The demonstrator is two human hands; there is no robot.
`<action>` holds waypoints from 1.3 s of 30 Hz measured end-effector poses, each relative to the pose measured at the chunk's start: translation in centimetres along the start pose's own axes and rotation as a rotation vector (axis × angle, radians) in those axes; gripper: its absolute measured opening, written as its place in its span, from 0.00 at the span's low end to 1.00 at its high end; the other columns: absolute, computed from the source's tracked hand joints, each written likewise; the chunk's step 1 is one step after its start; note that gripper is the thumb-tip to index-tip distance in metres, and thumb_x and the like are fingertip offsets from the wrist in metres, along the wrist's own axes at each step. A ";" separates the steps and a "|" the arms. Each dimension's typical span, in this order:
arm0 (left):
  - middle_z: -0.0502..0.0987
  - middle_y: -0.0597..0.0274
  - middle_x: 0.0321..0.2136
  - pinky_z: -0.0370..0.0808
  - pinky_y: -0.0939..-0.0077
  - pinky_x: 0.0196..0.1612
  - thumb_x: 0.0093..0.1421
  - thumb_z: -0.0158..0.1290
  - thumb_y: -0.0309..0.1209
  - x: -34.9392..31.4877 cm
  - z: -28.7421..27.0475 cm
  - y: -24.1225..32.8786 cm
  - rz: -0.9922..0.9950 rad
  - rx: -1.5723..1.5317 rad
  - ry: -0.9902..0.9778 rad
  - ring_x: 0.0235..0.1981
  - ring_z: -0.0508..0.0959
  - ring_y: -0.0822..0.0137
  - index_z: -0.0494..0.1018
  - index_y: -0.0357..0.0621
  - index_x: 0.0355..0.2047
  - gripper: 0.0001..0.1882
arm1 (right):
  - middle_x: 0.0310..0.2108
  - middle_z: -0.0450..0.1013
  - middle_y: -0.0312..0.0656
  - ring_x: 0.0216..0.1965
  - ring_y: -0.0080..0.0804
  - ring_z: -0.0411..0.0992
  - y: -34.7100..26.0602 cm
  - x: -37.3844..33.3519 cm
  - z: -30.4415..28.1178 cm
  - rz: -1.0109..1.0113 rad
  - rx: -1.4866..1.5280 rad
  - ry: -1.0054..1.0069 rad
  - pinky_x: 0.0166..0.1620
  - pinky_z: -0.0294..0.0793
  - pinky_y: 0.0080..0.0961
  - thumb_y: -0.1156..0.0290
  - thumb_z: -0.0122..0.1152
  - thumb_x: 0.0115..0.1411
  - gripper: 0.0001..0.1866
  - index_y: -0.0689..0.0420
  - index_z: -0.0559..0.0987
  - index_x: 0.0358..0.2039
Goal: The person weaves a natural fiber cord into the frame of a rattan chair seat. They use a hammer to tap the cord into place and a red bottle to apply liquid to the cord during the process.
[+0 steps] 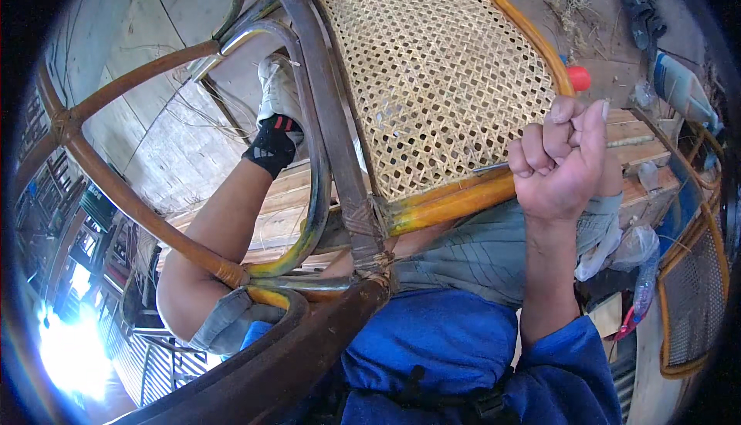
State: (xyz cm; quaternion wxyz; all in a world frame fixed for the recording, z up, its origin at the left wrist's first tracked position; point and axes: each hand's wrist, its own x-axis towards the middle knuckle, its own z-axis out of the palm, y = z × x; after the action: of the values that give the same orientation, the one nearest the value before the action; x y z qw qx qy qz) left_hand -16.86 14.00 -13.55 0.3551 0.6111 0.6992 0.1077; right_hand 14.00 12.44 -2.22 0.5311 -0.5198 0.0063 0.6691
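A rattan chair frame lies across my lap, with a woven cane panel point(440, 62) between its brown and yellow poles. My right hand point(559, 155) is closed in a fist, palm up, at the panel's near right corner, above the thick yellow pole point(455, 197). A thin metal tool point(490, 167) sticks out from the left side of the fist over the weave. Its grip is hidden by the fingers. A pale rod point(629, 141) shows right of the fist; whether it belongs to the tool I cannot tell. My left hand is out of the picture.
Dark curved poles point(309, 332) cross over my left leg. Wooden planks point(644, 155) lie under my legs. A red cylinder point(579, 77) sits beside the panel's right pole. Plastic bags point(637, 247) and another woven panel point(695, 298) are at the right. Stacked furniture stands far left.
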 end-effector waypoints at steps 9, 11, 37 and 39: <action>0.70 0.54 0.36 0.67 0.69 0.41 0.58 0.46 0.35 0.3 -0.2 0.0 0.003 0.001 -0.001 0.37 0.70 0.59 0.68 0.41 0.44 0.16 | 0.09 0.41 0.26 0.08 0.17 0.43 0.1 -0.2 0.4 -0.005 -0.098 0.088 0.12 0.47 0.20 0.47 0.37 0.64 0.24 0.54 0.65 0.23; 0.70 0.54 0.36 0.67 0.69 0.41 0.58 0.46 0.35 0.3 -0.2 -0.1 0.003 0.003 -0.002 0.37 0.70 0.59 0.68 0.41 0.44 0.16 | 0.08 0.42 0.26 0.07 0.17 0.43 0.2 -0.2 0.5 -0.009 -0.125 0.114 0.11 0.47 0.20 0.48 0.39 0.64 0.23 0.54 0.65 0.22; 0.71 0.52 0.38 0.67 0.68 0.43 0.58 0.46 0.35 -0.7 -1.1 -0.2 -0.011 0.013 0.013 0.39 0.70 0.57 0.67 0.40 0.44 0.16 | 0.10 0.39 0.25 0.09 0.17 0.42 -0.5 0.2 -0.8 -0.011 -0.029 -0.103 0.14 0.47 0.19 0.46 0.36 0.64 0.24 0.52 0.68 0.25; 0.71 0.52 0.38 0.67 0.68 0.43 0.58 0.46 0.35 -0.8 -1.1 -0.1 -0.009 0.013 0.013 0.39 0.70 0.57 0.67 0.40 0.44 0.16 | 0.10 0.39 0.25 0.09 0.16 0.42 -0.4 0.4 -0.7 0.001 -0.047 -0.109 0.14 0.47 0.18 0.45 0.36 0.63 0.24 0.52 0.67 0.25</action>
State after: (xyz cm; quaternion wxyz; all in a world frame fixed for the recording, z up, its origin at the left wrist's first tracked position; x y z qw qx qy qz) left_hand -17.62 13.51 -12.55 0.3471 0.6093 0.7050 0.1057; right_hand 14.84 12.51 -2.65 0.5179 -0.4950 -0.0379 0.6967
